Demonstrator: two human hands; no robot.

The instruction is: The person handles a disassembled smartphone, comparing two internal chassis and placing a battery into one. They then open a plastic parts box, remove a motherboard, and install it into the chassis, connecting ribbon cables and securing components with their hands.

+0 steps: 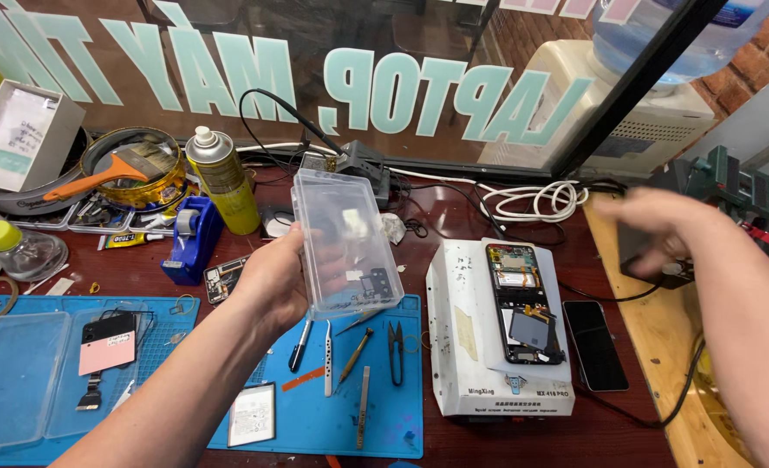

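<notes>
Head view. The left hand (272, 282) holds a clear plastic box (344, 243) up off the worktop (506, 438), tilted so its long side runs from about 11 o'clock to 5 o'clock. The fingers are clamped around the box's lower left edge, the thumb on the near face. Small dark parts lie loose inside the box, gathered toward its lower end at 5 o'clock.

The right hand (662, 230) is out at 3 o'clock, blurred, reaching over a dark block (653, 260) at the worktop's right edge. I cannot tell whether its grip is closed on anything or merely hovering.

Between the hands, at 4 o'clock from the box, a white heating station (497, 334) carries an opened phone (523, 299) with its insides bared. A second phone (594, 345) lies dark face up just beside the station at 3 o'clock. Below the box a blue mat (315, 416) holds tweezers (328, 371), small snips (396, 351) and a pen-like tool (300, 345).

As a judgement, the step in hand is parts-handling: the box of small pieces is being carried or inspected while the opened phone waits. The next move would call for keeping the box level enough that the pieces do not slide out, and for a free right hand to pick from it.
</notes>
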